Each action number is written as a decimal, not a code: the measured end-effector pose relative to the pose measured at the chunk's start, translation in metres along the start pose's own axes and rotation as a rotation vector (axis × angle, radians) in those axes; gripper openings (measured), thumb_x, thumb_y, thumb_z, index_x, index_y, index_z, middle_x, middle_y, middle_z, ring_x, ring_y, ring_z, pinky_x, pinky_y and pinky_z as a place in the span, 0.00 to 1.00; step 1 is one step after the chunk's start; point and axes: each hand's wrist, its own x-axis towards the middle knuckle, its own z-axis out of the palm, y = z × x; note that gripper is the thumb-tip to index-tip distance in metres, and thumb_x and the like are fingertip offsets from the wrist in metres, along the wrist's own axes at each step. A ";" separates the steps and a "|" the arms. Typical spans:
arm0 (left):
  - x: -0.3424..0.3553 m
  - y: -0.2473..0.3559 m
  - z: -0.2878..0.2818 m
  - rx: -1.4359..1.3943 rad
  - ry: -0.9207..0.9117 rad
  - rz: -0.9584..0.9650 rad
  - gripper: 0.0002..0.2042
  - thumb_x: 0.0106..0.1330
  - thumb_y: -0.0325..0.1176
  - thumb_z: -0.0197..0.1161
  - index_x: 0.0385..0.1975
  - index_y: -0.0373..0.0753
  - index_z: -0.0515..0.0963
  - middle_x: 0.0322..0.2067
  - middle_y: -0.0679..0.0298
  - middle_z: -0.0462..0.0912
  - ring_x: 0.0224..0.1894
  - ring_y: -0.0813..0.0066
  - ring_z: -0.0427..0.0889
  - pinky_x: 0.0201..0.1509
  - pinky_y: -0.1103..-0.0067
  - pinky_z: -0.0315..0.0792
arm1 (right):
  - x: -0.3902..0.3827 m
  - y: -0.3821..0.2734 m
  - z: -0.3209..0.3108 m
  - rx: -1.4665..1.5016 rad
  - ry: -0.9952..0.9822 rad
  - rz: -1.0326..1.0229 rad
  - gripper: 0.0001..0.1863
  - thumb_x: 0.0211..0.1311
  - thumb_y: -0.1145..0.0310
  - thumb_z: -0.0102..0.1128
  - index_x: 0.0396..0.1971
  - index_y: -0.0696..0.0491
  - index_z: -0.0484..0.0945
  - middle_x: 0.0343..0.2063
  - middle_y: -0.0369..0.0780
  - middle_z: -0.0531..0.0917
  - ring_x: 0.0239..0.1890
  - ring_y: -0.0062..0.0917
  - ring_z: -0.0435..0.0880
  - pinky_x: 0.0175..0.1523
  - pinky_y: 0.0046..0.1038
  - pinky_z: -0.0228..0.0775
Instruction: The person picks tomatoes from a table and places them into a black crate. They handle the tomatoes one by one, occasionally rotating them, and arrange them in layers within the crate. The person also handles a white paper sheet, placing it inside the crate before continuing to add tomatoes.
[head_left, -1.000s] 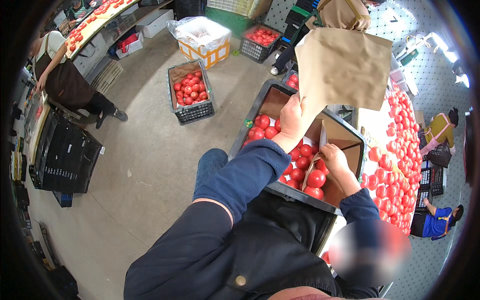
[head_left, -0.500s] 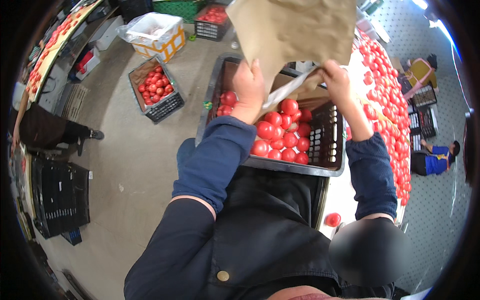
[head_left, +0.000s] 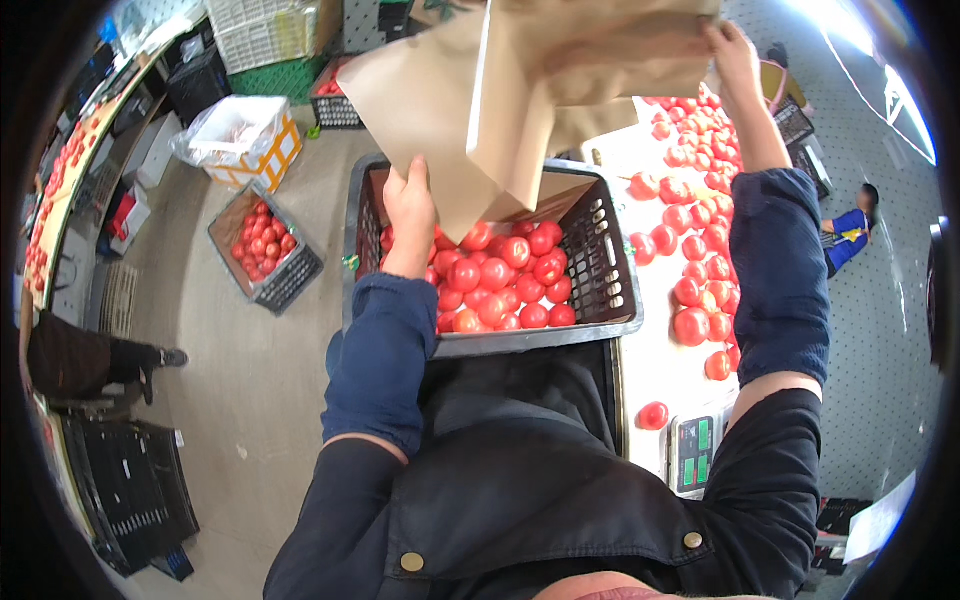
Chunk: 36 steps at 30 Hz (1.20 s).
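A large brown sheet of paper (head_left: 610, 60), creased with a pale fold, spreads above the far side of a black plastic crate (head_left: 490, 346). My left hand (head_left: 408, 215) is closed on the sheet's lower left edge, over the crate's left side. Farther up and to the right, my right hand (head_left: 735, 60) pinches the sheet's right edge. Red tomatoes (head_left: 495, 274) fill the crate's bottom, and brown paper lines its walls. The sheet hides the crate's far left part.
Loose tomatoes (head_left: 692, 326) cover the table right of the crate, near a digital scale (head_left: 693, 452). On the floor to the left stand a smaller tomato crate (head_left: 262, 250) and a plastic-lined white and yellow box (head_left: 240, 140). A person (head_left: 850, 235) is at far right, another (head_left: 70, 355) at far left.
My hands have moved apart, the right one outward and away, the left one to the left. The paper is spread wider, and more tomatoes show. The view has shifted, bringing the scale into sight.
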 end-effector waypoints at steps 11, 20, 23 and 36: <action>-0.012 0.001 0.012 -0.249 -0.226 -0.496 0.19 0.70 0.30 0.55 0.58 0.31 0.70 0.53 0.58 0.78 0.52 0.68 0.78 0.57 0.73 0.70 | -0.096 0.083 0.039 0.409 -0.512 0.668 0.20 0.59 0.57 0.63 0.43 0.59 0.80 0.37 0.42 0.84 0.40 0.28 0.81 0.48 0.32 0.73; 0.016 -0.078 -0.016 -0.213 -0.412 -0.503 0.20 0.71 0.37 0.52 0.55 0.29 0.73 0.50 0.58 0.79 0.50 0.70 0.77 0.56 0.76 0.70 | -0.183 0.169 0.050 0.623 -0.642 0.663 0.21 0.61 0.62 0.63 0.52 0.56 0.78 0.48 0.41 0.82 0.51 0.28 0.80 0.56 0.32 0.72; 0.008 -0.050 -0.014 -0.175 -0.425 -0.517 0.23 0.73 0.41 0.49 0.58 0.29 0.70 0.51 0.60 0.79 0.49 0.69 0.79 0.54 0.76 0.72 | -0.185 0.124 0.046 0.589 -0.611 0.950 0.21 0.60 0.65 0.64 0.53 0.57 0.77 0.49 0.43 0.82 0.51 0.28 0.81 0.56 0.32 0.73; 0.020 -0.094 -0.019 -0.076 -0.667 -0.431 0.24 0.74 0.42 0.48 0.61 0.28 0.68 0.61 0.58 0.71 0.62 0.68 0.69 0.68 0.73 0.59 | -0.230 0.117 0.003 0.198 -0.577 0.732 0.34 0.54 0.61 0.68 0.60 0.58 0.70 0.53 0.47 0.79 0.55 0.37 0.76 0.58 0.37 0.68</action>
